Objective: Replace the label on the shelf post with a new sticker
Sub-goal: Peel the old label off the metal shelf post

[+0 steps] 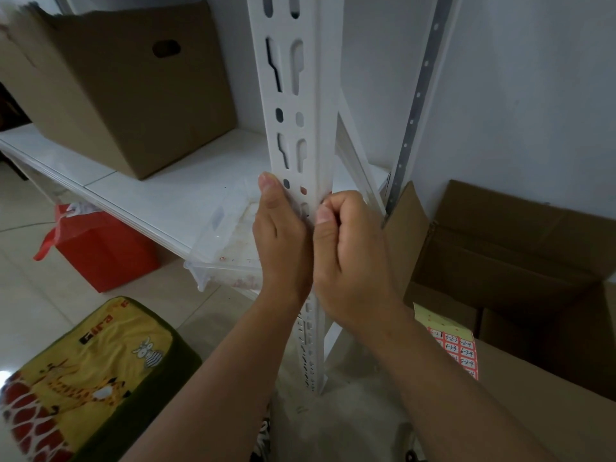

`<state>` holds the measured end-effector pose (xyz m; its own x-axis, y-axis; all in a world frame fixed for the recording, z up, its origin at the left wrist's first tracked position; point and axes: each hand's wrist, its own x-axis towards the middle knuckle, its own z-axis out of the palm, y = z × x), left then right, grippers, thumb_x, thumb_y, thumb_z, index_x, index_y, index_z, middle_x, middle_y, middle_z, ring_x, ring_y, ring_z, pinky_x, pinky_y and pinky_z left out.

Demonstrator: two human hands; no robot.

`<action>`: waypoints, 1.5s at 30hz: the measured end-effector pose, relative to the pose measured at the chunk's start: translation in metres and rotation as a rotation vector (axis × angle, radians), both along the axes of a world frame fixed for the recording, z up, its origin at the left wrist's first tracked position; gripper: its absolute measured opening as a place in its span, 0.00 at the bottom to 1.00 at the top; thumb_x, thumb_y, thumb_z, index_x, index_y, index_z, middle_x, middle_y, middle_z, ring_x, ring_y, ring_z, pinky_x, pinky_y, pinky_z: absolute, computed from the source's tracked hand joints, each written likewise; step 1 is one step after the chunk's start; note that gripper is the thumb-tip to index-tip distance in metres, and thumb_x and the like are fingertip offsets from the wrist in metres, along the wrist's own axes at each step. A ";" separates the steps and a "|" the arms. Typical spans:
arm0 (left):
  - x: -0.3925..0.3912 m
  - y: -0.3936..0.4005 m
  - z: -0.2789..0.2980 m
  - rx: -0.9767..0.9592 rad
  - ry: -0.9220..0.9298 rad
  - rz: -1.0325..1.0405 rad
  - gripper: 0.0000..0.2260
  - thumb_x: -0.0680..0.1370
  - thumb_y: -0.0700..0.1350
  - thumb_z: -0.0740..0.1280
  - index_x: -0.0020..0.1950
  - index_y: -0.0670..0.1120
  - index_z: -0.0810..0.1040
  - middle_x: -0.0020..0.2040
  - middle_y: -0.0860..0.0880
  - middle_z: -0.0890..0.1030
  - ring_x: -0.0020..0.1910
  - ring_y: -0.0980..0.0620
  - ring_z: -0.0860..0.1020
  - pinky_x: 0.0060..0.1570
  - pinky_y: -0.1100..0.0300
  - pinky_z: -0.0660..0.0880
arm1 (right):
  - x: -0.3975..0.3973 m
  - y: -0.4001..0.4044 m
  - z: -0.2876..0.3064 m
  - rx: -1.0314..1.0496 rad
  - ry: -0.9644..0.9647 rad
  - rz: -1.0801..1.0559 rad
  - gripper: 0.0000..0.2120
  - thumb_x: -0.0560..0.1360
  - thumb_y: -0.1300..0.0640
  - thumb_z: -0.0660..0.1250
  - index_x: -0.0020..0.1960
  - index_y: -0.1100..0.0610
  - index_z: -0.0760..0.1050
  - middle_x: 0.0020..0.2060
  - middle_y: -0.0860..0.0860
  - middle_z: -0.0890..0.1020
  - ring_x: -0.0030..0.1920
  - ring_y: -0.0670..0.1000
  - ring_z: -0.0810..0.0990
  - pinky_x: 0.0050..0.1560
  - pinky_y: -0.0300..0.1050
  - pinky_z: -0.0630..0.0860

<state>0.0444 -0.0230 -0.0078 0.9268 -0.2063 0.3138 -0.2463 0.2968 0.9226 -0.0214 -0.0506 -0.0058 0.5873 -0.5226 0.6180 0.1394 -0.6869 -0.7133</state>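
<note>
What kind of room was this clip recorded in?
Probably a small storeroom or stock room: a white slotted shelf post with cardboard boxes on the shelf and beside it, plus a sheet of hand-numbered stickers lying on a box at right.

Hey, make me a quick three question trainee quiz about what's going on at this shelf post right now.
1. True or false: both hands are at the white shelf post.
2. Which hand has curled fingers pinching at the post's edge?
3. Multiple choice: the sticker sheet lies A) on the shelf, B) on a cardboard box at right, C) on the yellow cushion.

Key: 1 true; 2 right; 3 B.
</note>
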 end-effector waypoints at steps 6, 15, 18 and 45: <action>0.002 0.005 -0.001 0.004 -0.005 -0.101 0.28 0.84 0.55 0.47 0.42 0.35 0.73 0.34 0.34 0.75 0.33 0.41 0.76 0.30 0.57 0.73 | -0.005 -0.003 0.001 0.286 -0.104 0.106 0.06 0.79 0.59 0.60 0.45 0.52 0.72 0.34 0.43 0.75 0.35 0.45 0.76 0.35 0.37 0.76; 0.000 0.008 0.001 0.031 0.029 -0.159 0.32 0.74 0.64 0.48 0.49 0.38 0.77 0.41 0.38 0.81 0.38 0.49 0.82 0.38 0.57 0.79 | -0.011 -0.006 0.004 0.592 -0.104 0.167 0.09 0.80 0.61 0.58 0.45 0.57 0.76 0.33 0.48 0.78 0.37 0.49 0.78 0.44 0.48 0.81; -0.001 0.007 -0.001 0.049 0.010 -0.085 0.30 0.79 0.64 0.48 0.50 0.39 0.75 0.42 0.38 0.78 0.40 0.49 0.80 0.42 0.58 0.77 | -0.012 -0.006 0.005 0.645 -0.123 0.200 0.09 0.80 0.60 0.59 0.46 0.57 0.77 0.33 0.50 0.78 0.37 0.49 0.78 0.43 0.44 0.81; -0.040 0.039 0.010 0.034 -0.434 -0.243 0.05 0.79 0.41 0.62 0.48 0.45 0.78 0.38 0.48 0.81 0.32 0.54 0.81 0.31 0.64 0.78 | -0.034 -0.042 0.002 1.025 0.088 0.846 0.35 0.67 0.47 0.74 0.57 0.73 0.66 0.34 0.53 0.75 0.29 0.49 0.67 0.32 0.43 0.64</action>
